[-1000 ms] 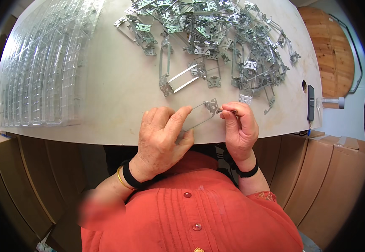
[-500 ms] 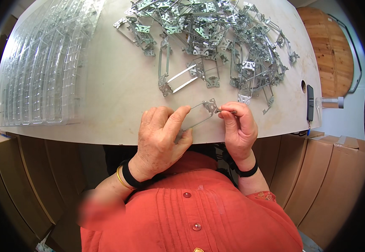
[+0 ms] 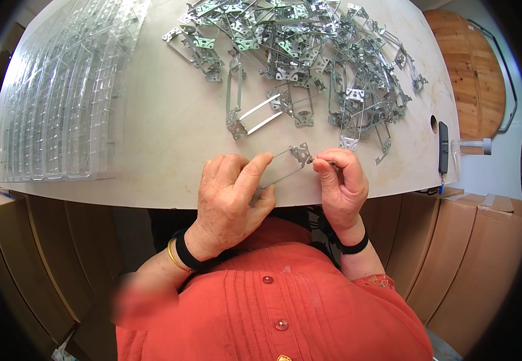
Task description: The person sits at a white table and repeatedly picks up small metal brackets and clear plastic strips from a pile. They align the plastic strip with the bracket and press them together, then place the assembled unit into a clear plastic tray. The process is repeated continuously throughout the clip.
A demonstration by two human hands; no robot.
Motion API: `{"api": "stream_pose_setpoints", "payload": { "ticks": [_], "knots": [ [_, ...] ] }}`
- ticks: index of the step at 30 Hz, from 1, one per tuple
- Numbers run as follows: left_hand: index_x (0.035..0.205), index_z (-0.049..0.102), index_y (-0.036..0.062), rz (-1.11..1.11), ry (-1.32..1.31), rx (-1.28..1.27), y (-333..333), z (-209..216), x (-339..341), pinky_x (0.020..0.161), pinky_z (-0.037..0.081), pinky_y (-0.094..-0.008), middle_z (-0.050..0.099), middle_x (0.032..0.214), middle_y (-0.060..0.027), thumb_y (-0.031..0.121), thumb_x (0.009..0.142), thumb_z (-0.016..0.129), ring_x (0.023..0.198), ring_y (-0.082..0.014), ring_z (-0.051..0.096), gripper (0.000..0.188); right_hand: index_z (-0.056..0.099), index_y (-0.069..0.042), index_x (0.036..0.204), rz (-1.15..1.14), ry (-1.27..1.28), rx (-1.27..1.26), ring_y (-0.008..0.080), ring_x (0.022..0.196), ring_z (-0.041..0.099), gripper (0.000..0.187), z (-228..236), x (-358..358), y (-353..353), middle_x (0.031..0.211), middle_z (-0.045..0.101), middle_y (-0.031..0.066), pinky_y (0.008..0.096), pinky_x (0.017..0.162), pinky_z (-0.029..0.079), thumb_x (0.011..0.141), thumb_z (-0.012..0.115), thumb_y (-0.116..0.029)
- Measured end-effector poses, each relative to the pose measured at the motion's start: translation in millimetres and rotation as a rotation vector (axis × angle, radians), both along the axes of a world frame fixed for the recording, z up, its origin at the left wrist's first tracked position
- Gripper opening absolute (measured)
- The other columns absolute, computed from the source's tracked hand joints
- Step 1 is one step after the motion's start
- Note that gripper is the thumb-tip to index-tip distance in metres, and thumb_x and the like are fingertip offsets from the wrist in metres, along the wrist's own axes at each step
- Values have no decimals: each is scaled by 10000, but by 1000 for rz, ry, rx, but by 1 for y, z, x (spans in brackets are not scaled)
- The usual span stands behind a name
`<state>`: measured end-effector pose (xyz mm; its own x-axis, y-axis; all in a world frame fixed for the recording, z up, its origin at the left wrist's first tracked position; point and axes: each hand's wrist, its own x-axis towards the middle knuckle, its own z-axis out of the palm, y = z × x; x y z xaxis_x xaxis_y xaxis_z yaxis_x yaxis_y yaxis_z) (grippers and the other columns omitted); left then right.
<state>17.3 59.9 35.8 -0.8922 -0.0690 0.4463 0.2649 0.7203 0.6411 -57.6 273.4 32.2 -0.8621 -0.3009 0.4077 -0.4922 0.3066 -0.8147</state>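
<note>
Near the table's front edge, my left hand [image 3: 228, 195] grips a thin metal frame [image 3: 301, 154] between thumb and fingers. Two slim rods run from the hand to a perforated end plate on the right; the frame's other end is hidden by the fingers. My right hand [image 3: 343, 189] is closed in a pinch beside that plate. A small dark, thin rod-like piece [image 3: 331, 162] shows between its thumb and forefinger, too small to name. Its tip is at or close to the plate's right edge; I cannot tell whether they touch.
Beyond my hands lies a tangled pile of similar metal frames [image 3: 285, 45]. Clear plastic trays [image 3: 62, 114] are stacked at the left. A dark handheld device [image 3: 443, 147] sits at the right edge near a round hole [image 3: 434, 124]. Cardboard boxes [image 3: 453, 259] stand below.
My right hand has shifted its pinch slightly, so less of the thin piece shows past the fingers. The left hand and the frame have barely moved.
</note>
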Motion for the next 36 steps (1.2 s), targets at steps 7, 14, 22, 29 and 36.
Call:
{"api": "stream_pose_setpoints", "payload": {
  "ticks": [7, 14, 22, 29, 36],
  "knots": [
    [1249, 720, 70, 2, 12, 4, 1, -2, 0, 754, 457, -398, 588, 872, -69, 30, 684, 831, 796, -260, 555, 578, 685, 7, 1110, 7, 28, -20, 180, 870, 679, 105, 4, 2, -3, 1022, 706, 115, 277, 785, 557, 1008, 707, 24],
    [1244, 729, 76, -53, 43, -15, -1, -2, 0, 743, 453, -388, 597, 884, -72, 48, 670, 836, 800, -256, 556, 585, 685, 13, 1105, -20, -47, -110, 157, 880, 668, 102, 0, 3, -1, 1029, 710, 101, 273, 786, 556, 1011, 724, 4],
    [1236, 732, 75, -74, 36, -3, -2, 0, 0, 745, 453, -391, 596, 891, -76, 49, 669, 831, 793, -256, 542, 576, 700, 0, 1089, -45, -39, -75, 142, 842, 649, 111, 1, -4, -6, 1020, 713, 77, 265, 747, 535, 998, 756, -29],
    [1237, 730, 73, -85, 29, 9, -3, 1, 0, 742, 454, -394, 593, 888, -75, 50, 669, 830, 790, -257, 542, 577, 704, -7, 1092, -39, -61, -70, 135, 829, 639, 97, 0, -4, -8, 1038, 708, 78, 261, 738, 529, 1005, 744, -22],
    [1238, 715, 66, -91, 33, 0, -4, 1, 0, 741, 445, -387, 575, 878, -55, 89, 716, 815, 800, -239, 558, 531, 704, -10, 1099, -28, 33, 21, 126, 812, 634, 94, 7, -5, -11, 1027, 704, 82, 255, 713, 526, 1009, 730, -4]
  ]
}}
